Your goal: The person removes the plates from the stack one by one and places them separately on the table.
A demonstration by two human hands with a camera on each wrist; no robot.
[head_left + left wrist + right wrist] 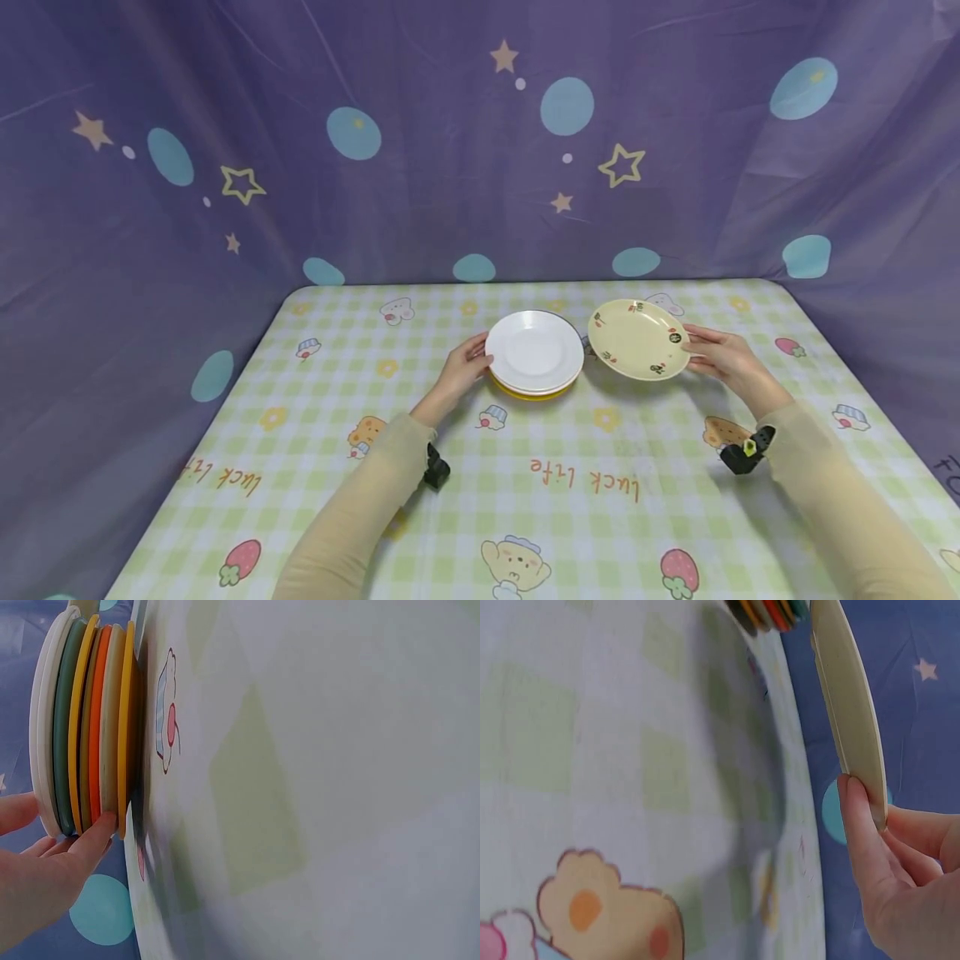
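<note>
A stack of plates point(534, 354) with a white plate on top sits toward the far side of the table. Edge-on in the left wrist view, the stack point(91, 727) has white, green, yellow, orange and cream rims. My left hand point(463, 371) grips its left side, thumb at the white rim and fingers along the lower edges. With my right hand point(723, 358) I pinch the right rim of a cream plate point(637, 340) with small red and dark motifs. That plate point(851, 697) is tilted and raised above the table, just right of the stack, its shadow beneath.
A green-and-white checked cloth point(570, 533) with cartoon prints covers the table. Behind it and on the sides hang purple curtains point(450, 167) with stars and blue dots. Each wrist bears a black camera mount point(437, 468).
</note>
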